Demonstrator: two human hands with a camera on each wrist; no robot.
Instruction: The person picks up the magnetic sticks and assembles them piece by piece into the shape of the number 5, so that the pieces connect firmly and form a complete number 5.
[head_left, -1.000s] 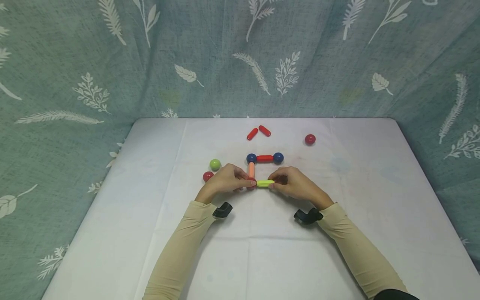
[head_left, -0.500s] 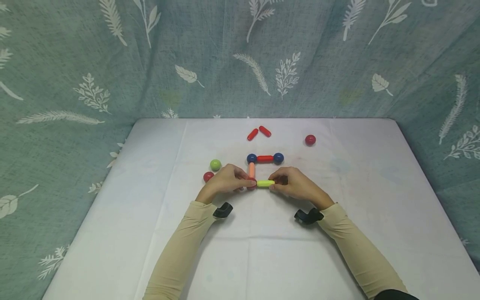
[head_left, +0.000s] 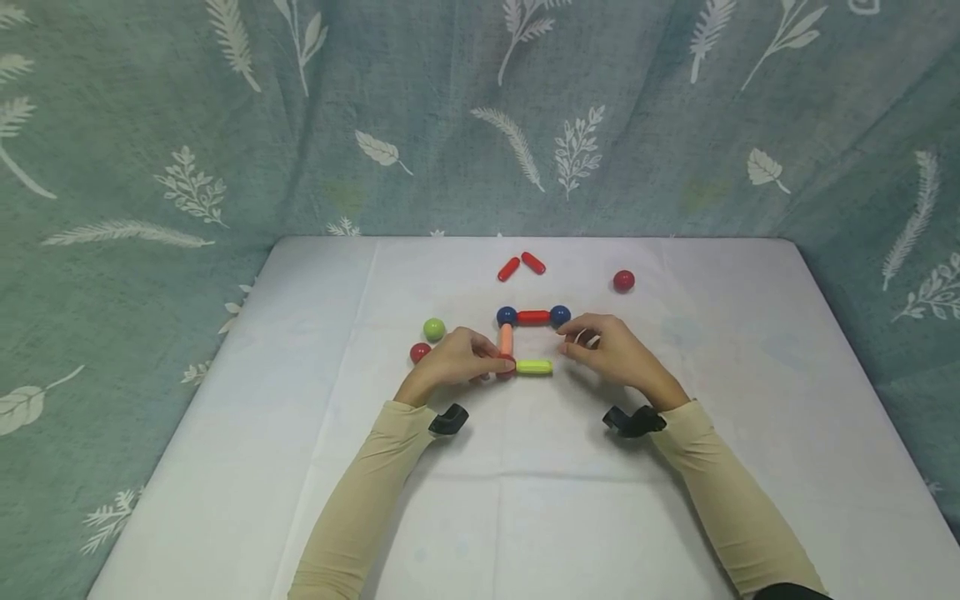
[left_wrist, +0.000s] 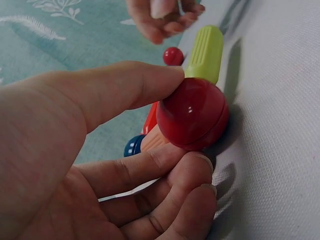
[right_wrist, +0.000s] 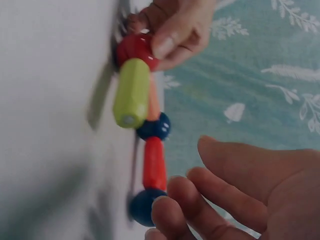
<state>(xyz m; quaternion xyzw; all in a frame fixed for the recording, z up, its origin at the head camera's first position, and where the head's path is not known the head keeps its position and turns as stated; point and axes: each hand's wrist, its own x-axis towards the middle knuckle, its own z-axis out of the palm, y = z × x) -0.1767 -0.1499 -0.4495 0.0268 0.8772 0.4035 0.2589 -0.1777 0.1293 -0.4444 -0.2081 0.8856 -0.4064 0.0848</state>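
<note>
Thumb and fingers of my left hand (head_left: 459,360) pinch a red ball (left_wrist: 194,112) at the near corner of a joined ball-and-rod shape. From that ball a yellow-green rod (head_left: 534,367) sticks out to the right, its far end bare. A peach rod (head_left: 507,337) runs back from it to a blue ball (head_left: 507,316). There a red rod (head_left: 533,317) leads right to a second blue ball (head_left: 560,315). My right hand (head_left: 618,354) holds nothing, fingers loosely bent and parted, close by this second blue ball; whether a fingertip touches it I cannot tell.
Two loose red rods (head_left: 533,263) lie at the back of the white table (head_left: 675,500). A loose red ball (head_left: 624,281) sits back right. Left of the shape are a green ball (head_left: 434,329) and another red ball (head_left: 420,353). A leaf-patterned curtain (head_left: 435,167) hangs behind.
My right hand has let go of the yellow-green rod and moved right and slightly back. The rod stays attached to the red ball, which my left hand keeps holding.
</note>
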